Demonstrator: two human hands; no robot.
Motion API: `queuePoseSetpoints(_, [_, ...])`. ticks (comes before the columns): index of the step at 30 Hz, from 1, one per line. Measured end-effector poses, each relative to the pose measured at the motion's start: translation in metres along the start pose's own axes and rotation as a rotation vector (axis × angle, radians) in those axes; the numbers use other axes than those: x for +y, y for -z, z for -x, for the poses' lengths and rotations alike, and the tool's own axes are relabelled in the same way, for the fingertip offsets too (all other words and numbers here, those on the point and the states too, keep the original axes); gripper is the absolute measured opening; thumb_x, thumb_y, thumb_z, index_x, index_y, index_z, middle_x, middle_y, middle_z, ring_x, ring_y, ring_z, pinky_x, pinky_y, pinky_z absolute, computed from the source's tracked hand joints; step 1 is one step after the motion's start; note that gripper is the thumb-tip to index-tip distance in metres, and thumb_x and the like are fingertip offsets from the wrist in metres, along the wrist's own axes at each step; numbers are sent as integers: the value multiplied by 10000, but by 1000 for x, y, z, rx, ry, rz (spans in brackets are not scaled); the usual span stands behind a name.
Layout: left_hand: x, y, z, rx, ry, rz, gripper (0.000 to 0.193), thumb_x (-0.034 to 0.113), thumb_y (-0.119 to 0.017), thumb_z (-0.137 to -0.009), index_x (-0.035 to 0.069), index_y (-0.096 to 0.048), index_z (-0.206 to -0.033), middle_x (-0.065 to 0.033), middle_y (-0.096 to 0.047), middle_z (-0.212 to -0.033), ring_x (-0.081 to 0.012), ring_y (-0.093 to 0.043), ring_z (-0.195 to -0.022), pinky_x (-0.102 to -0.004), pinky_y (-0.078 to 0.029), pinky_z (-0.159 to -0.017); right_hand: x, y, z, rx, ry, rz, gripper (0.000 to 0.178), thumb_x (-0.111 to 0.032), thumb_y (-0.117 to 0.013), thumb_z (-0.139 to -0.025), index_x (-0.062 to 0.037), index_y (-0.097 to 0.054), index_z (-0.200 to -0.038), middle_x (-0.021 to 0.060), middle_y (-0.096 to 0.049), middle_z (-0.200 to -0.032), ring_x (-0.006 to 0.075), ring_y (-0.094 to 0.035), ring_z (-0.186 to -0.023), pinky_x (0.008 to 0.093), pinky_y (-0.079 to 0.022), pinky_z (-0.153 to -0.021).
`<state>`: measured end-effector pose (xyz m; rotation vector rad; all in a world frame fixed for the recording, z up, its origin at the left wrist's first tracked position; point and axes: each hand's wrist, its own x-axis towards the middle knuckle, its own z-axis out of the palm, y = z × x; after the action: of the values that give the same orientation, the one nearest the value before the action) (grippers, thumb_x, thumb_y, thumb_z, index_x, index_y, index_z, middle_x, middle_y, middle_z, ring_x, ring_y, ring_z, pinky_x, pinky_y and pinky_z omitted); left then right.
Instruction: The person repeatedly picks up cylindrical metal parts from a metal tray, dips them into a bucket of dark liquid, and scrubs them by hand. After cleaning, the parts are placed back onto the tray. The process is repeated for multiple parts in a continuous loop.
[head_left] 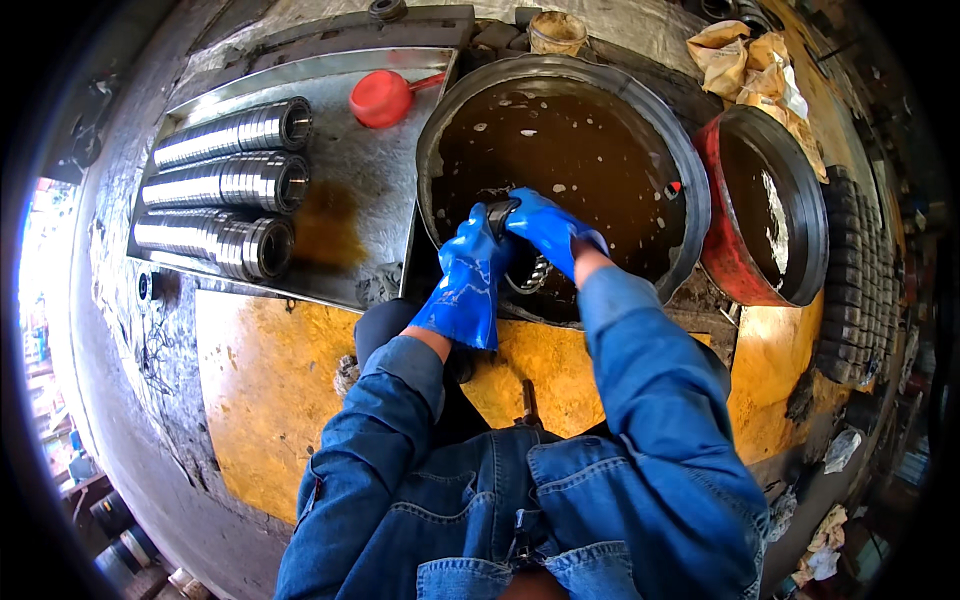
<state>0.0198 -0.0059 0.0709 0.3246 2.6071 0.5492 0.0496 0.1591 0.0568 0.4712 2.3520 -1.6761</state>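
Observation:
In blue rubber gloves, my left hand [475, 255] and my right hand [548, 228] come together over the near edge of a wide round metal tub [700, 190] of brown liquid. Both are closed around a dark metal ring [500, 213], partly covered by the fingers. Just below my right hand, a shiny curved metal piece [535, 277] shows near the tub's rim; the glove hides part of it, and I cannot tell whether it is separate from the ring. Light flecks float on the liquid.
Left of the tub, a shallow metal tray [395, 165] holds three rows of shiny steel rings [225, 185] and a red dipper [380, 98]. A red-sided drum [735, 215] stands at right, with stacked dark rings [855, 280] beyond it. Behind are a small bucket [557, 35] and crumpled brown paper [740, 65].

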Motion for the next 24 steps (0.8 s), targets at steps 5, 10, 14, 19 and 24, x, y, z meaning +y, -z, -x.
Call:
queuePoseSetpoints(5, [-10, -8, -3, 25, -22, -18, 778, 470, -666, -921, 69, -400, -1533, -251, -637, -1342, -394, -690, -1160, -490, -557, -983, 10, -26, 16, 161, 11, -47, 758, -376, -693, -923, 7, -414, -1515, 241, -544, -1465, 335, -568, -1336, 406, -460, -1120])
queuePoseSetpoints(10, [-13, -4, 0, 14, -13, -51, 772, 459, -672, -910, 65, -396, -1513, -267, -643, -1315, -399, -686, -1165, -499, -558, -982, 3, -35, 63, 224, -225, 331, 910, -410, -766, -883, -42, -316, -1583, 255, -544, -1472, 373, -545, -1368, 451, -455, -1144])
queuePoseSetpoints(14, [-5, -2, -3, -1, 0, -7, 776, 509, -659, -926, 74, -400, -1514, -266, -639, -1321, -401, -682, -1171, -500, -558, -979, -27, -7, 14, 63, -144, 302, 748, -382, -717, -892, -43, -451, -1504, 271, -614, -1377, 426, -591, -1294, 457, -467, -1116])
queuePoseSetpoints(19, [-11, -9, -4, 21, -19, 34, 774, 506, -655, -933, 87, -393, -1528, -254, -645, -1319, -399, -683, -1169, -494, -557, -981, 2, -20, 9, 133, -9, 29, 664, -330, -713, -887, -34, -524, -1450, 286, -608, -1379, 411, -599, -1292, 452, -459, -1126])
queuePoseSetpoints(24, [-3, 1, 2, -26, -22, -46, 771, 418, -670, -912, 83, -376, -1541, -253, -625, -1348, -390, -686, -1170, -481, -555, -991, 80, -58, 42, 447, 47, 253, 775, -309, -735, -907, -47, -383, -1546, 271, -583, -1421, 393, -586, -1318, 464, -463, -1133])
